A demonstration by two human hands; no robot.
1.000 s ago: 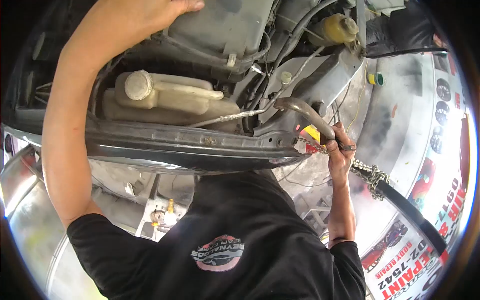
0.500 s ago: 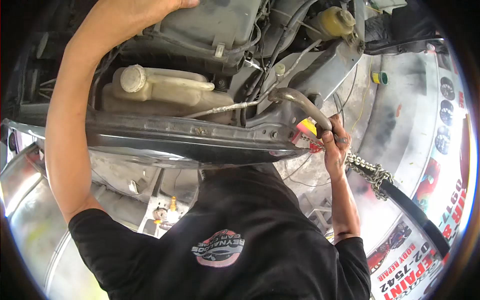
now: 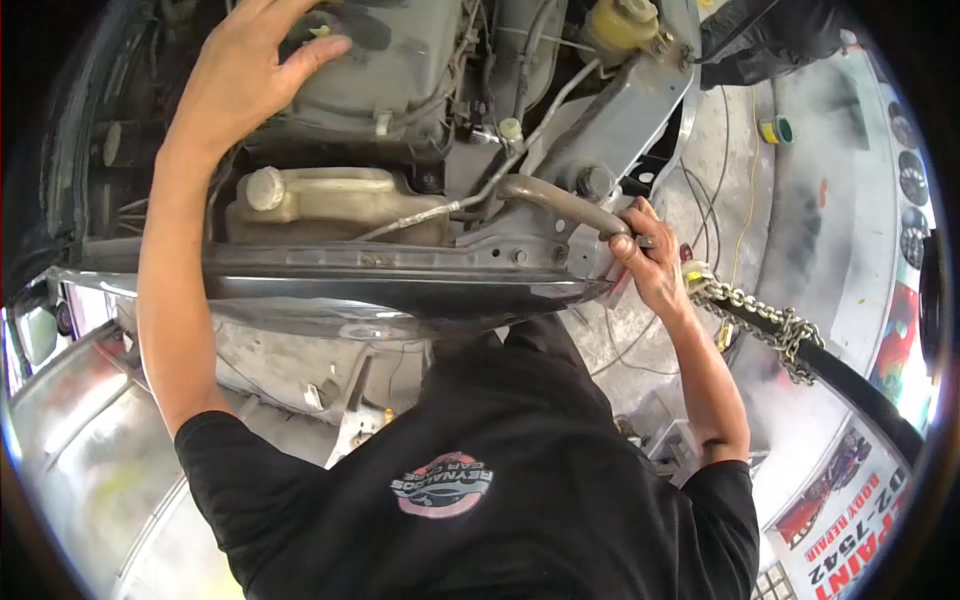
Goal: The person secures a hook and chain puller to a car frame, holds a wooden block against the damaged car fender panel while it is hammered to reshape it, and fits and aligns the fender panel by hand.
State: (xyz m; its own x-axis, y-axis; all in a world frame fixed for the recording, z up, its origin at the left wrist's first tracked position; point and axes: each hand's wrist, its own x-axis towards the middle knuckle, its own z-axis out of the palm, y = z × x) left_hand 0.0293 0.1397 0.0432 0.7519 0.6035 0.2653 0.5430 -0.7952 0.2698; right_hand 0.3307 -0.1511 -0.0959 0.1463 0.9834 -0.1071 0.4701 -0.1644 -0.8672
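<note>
My right hand (image 3: 650,250) is closed around one end of a curved metal hook (image 3: 560,200). The hook's bent end reaches over the front corner of the car's engine bay, by a thin metal pipe (image 3: 470,203). Behind my right wrist hangs a steel chain (image 3: 745,305); whether it joins the hook is hidden. Over a grey plastic cover (image 3: 395,65) at the upper left is my left hand (image 3: 250,70), its thumb spread from the fingers. The top edge cuts off its fingertips, and I cannot tell if it touches the cover.
A whitish plastic reservoir (image 3: 330,205) sits behind the front crossmember (image 3: 330,258). The dark bumper (image 3: 400,300) runs in front of my body. A yellowish fluid reservoir (image 3: 622,25) stands at the top. Cables (image 3: 700,200) and a green tin (image 3: 777,130) lie on the floor at right.
The view has shifted, and more of my left hand shows, with its thumb out. My right hand and the hook appear farther left and slightly higher, the grip unchanged.
</note>
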